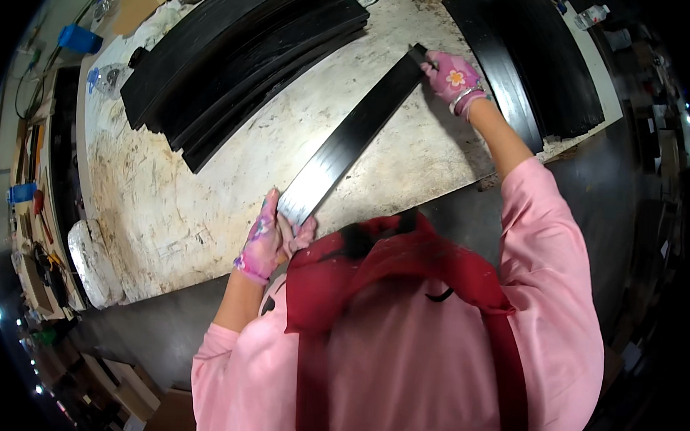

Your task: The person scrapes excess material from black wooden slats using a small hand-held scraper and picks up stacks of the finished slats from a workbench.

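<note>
head view: a person in a pink top (552,232) and a red apron (389,260) is at the front edge of a stained white table (199,209).
long black strip (356,135): it is in both hands, over the middle of the table. one end is close to the front edge, and the other end points up and right, toward the back edge. i cannot tell if its underside touches the table top.
left hand (263,239): it wears a pink patterned glove and grips the near end, with the thumb on one side and fingers on the other.
right hand (453,78): it wears a pink glove with a flower and pinches the far end.
step now: it looks like one strip is being held out by its two ends.
next move: i think it calls for both hands to work together, so the strip does not twist or slip.
strip's look: flat, thin and smooth, with straight long sides. light makes the near part shine nearly white, and the far part is dark.
big black pile (244,57): many strips lie toward the table's back left corner.
other black pile (552,63): more strips lie by the right edge, and one at its side shines.
white bundle (95,262): it sits at the front left corner.
</note>
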Tool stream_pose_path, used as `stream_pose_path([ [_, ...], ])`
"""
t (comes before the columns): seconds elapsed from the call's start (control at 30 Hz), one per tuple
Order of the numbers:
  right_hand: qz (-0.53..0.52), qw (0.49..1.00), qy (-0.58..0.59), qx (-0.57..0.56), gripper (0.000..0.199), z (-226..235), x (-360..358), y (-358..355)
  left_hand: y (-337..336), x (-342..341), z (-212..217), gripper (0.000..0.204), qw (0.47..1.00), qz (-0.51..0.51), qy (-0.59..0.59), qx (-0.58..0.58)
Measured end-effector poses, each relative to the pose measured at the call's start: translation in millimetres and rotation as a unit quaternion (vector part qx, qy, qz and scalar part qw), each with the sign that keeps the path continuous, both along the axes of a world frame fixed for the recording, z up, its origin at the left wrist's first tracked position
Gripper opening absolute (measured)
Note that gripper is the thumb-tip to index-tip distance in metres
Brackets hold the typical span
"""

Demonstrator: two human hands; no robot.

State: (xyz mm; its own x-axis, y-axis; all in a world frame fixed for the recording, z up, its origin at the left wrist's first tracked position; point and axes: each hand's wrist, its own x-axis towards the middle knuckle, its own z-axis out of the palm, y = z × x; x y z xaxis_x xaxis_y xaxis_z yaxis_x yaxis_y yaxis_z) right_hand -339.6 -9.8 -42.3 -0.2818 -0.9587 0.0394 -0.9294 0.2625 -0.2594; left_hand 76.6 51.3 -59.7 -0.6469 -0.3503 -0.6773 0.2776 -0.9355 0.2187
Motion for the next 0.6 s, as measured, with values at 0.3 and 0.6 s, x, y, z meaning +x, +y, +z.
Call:
stream_pose_path([
  [0.3, 0.216, 0.960, -0.160, 0.074, 0.013, 23, 173, 60, -19, -42, 6, 0.068, 0.978, 0.104, 0.168, 0.073],
  [0.6, 0.197, 0.950, -0.236, 0.059, 0.016, 34, 185, 81, -15, -77, 21, 0.052, 0.981, 0.128, 0.147, -0.019],
])
